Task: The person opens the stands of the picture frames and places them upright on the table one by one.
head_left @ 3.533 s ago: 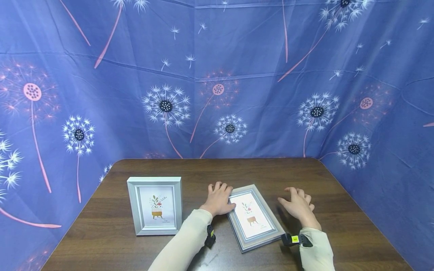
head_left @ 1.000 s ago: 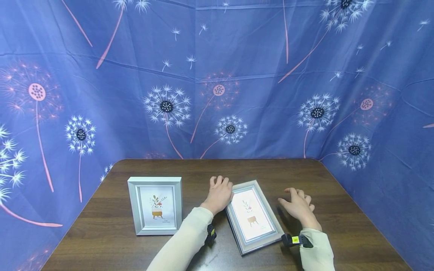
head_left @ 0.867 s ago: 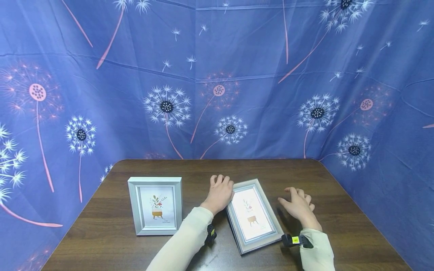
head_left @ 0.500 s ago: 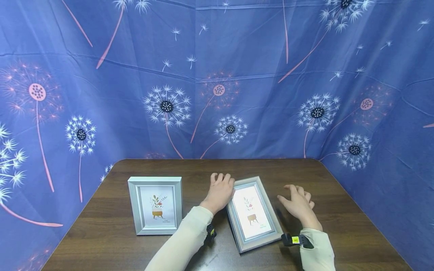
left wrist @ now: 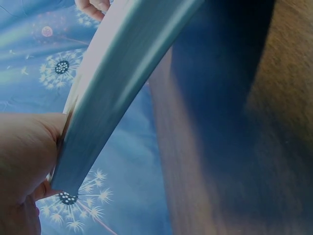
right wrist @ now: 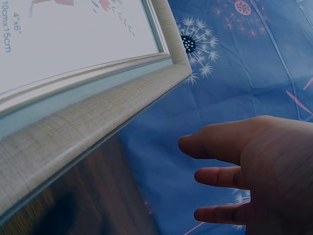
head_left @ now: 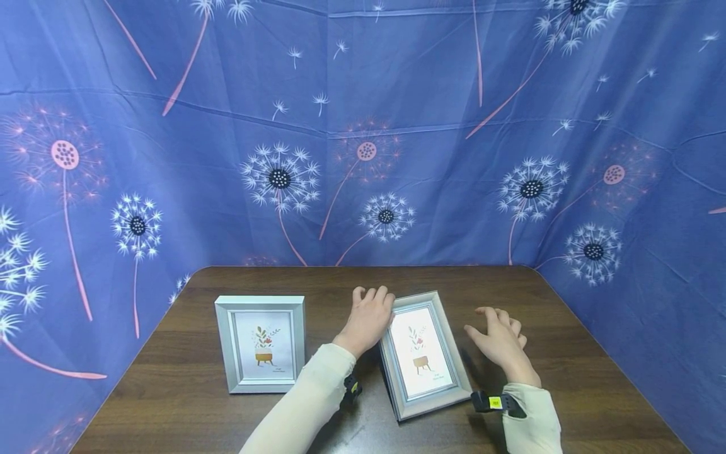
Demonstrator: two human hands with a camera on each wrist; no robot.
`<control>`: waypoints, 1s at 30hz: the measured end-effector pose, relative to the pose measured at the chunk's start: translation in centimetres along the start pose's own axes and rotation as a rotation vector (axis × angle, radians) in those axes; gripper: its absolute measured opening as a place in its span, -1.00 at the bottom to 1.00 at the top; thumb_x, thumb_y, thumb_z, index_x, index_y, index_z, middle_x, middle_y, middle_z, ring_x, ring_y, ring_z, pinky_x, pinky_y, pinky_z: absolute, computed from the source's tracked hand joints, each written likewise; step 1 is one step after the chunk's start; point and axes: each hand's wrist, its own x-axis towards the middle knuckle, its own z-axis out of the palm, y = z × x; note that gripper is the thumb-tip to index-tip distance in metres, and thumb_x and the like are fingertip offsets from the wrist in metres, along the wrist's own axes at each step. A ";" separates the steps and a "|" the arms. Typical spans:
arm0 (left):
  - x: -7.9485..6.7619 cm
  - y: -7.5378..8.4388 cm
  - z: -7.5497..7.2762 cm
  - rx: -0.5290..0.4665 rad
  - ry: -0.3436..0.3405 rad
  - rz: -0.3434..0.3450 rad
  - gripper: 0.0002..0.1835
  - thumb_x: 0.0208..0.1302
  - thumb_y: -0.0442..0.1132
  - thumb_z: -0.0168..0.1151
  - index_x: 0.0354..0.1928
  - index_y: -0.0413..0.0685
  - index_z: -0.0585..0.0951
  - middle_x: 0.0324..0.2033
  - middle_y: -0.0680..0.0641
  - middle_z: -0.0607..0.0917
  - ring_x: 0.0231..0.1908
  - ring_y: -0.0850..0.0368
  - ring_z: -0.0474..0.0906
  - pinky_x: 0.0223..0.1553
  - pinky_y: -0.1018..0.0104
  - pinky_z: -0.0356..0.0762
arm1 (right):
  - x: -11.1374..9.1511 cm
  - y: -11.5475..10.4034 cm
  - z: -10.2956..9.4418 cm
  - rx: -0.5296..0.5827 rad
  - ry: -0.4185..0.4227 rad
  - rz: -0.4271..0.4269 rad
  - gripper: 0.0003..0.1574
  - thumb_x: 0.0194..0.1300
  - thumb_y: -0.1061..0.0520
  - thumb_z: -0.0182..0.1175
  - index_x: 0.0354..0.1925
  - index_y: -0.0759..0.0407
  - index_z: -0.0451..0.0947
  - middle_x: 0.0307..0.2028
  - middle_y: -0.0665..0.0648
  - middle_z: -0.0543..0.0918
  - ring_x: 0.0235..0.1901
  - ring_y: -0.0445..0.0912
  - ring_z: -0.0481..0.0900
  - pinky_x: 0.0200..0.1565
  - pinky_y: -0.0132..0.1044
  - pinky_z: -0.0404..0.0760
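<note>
A picture frame [head_left: 422, 348] with a beige and grey-blue border leans back at a tilt, its top raised off the table. My left hand [head_left: 367, 318] pinches it at the upper left corner, the thumb in front. In the left wrist view the frame's side edge [left wrist: 105, 93] runs up from that hand [left wrist: 27, 161], and the fingers behind are mostly hidden. To the right of the frame hovers my right hand [head_left: 500, 340], apart from it, fingers loosely bent. The right wrist view has that hand [right wrist: 264, 166] holding nothing beside the frame's border [right wrist: 98, 107].
A second, silvery-blue picture frame [head_left: 259, 384] stands upright at the left of the brown wooden table [head_left: 170, 353]. Behind the table hangs a blue curtain [head_left: 442, 189] with dandelion prints.
My left hand has lifted the frame's top edge, and the frame has gone from lying nearly flat to a steeper tilt. The right hand has hardly moved.
</note>
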 end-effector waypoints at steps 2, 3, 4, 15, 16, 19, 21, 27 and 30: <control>0.0 0.0 -0.3 -0.008 -0.014 0.003 -0.68 0.41 -0.01 0.19 0.07 -0.01 0.59 -0.15 0.05 0.52 -0.15 0.15 0.51 0.08 0.03 0.22 | 0.0 -0.1 -0.1 0.001 0.004 -0.002 -0.25 0.35 -0.03 0.16 0.31 0.38 0.22 0.31 0.61 0.07 0.24 0.58 -0.09 0.06 0.46 -0.05; 0.0 0.0 -0.4 -0.014 -0.021 0.006 -0.68 0.41 -0.02 0.19 0.07 -0.01 0.58 -0.15 0.05 0.52 -0.15 0.15 0.51 0.07 0.03 0.22 | -0.1 -0.1 -0.1 0.001 0.006 -0.003 -0.24 0.35 -0.03 0.16 0.31 0.38 0.22 0.31 0.61 0.07 0.24 0.58 -0.09 0.06 0.46 -0.06; 0.0 0.0 -0.6 -0.021 -0.025 0.008 -0.69 0.42 -0.02 0.19 0.07 -0.01 0.58 -0.15 0.05 0.52 -0.15 0.15 0.50 0.07 0.03 0.22 | -0.1 -0.2 -0.2 0.001 0.008 -0.004 -0.24 0.35 -0.03 0.16 0.31 0.38 0.22 0.30 0.62 0.07 0.24 0.58 -0.09 0.06 0.46 -0.06; 0.1 0.3 -2.4 -0.034 0.040 0.053 -0.72 0.42 -0.05 0.20 0.06 0.02 0.53 -0.11 0.03 0.56 -0.17 0.11 0.46 -0.03 0.07 0.21 | -0.6 -0.8 -0.7 -0.011 0.051 -0.031 -0.29 0.35 -0.01 0.19 0.28 0.35 0.25 0.30 0.59 0.12 0.24 0.57 -0.05 0.06 0.44 -0.02; 0.2 0.3 -2.5 -0.034 0.048 0.056 -0.72 0.42 -0.05 0.20 0.06 0.02 0.53 -0.11 0.03 0.59 -0.17 0.11 0.45 -0.04 0.07 0.21 | -0.7 -0.8 -0.8 -0.014 0.063 -0.040 -0.29 0.34 0.00 0.19 0.28 0.35 0.26 0.29 0.59 0.13 0.24 0.57 -0.04 0.06 0.44 0.00; 0.2 0.3 -2.9 -0.025 0.056 0.067 -0.73 0.42 -0.06 0.20 0.05 0.03 0.51 -0.14 0.06 0.66 -0.17 0.11 0.42 -0.04 0.07 0.18 | -0.9 -1.1 -1.1 -0.013 0.089 -0.065 -0.29 0.33 0.02 0.20 0.28 0.36 0.25 0.29 0.58 0.12 0.23 0.57 -0.04 0.04 0.44 -0.01; 0.2 0.3 -3.1 -0.023 0.060 0.074 -0.74 0.41 -0.06 0.20 0.04 0.03 0.50 -0.17 0.08 0.68 -0.17 0.11 0.41 -0.04 0.07 0.17 | -1.1 -1.4 -1.3 -0.009 0.102 -0.077 -0.29 0.33 0.02 0.20 0.28 0.36 0.25 0.29 0.58 0.13 0.23 0.56 -0.04 0.04 0.43 -0.01; 0.3 0.1 -3.6 -0.041 0.073 0.086 -0.75 0.38 -0.06 0.23 -0.02 0.02 0.49 -0.24 0.07 0.63 -0.18 0.11 0.42 -0.01 0.05 0.17 | -1.6 -2.1 -2.0 0.005 0.125 -0.109 -0.31 0.34 0.01 0.19 0.27 0.36 0.25 0.28 0.58 0.12 0.23 0.57 -0.05 0.04 0.44 -0.04; 0.2 0.1 -3.9 -0.041 0.076 0.090 -0.74 0.36 -0.06 0.23 -0.01 0.02 0.51 -0.24 0.07 0.63 -0.18 0.11 0.42 0.01 0.04 0.16 | -1.8 -2.3 -2.1 0.003 0.136 -0.114 -0.32 0.34 0.02 0.20 0.27 0.34 0.26 0.28 0.57 0.13 0.23 0.57 -0.04 0.04 0.44 -0.03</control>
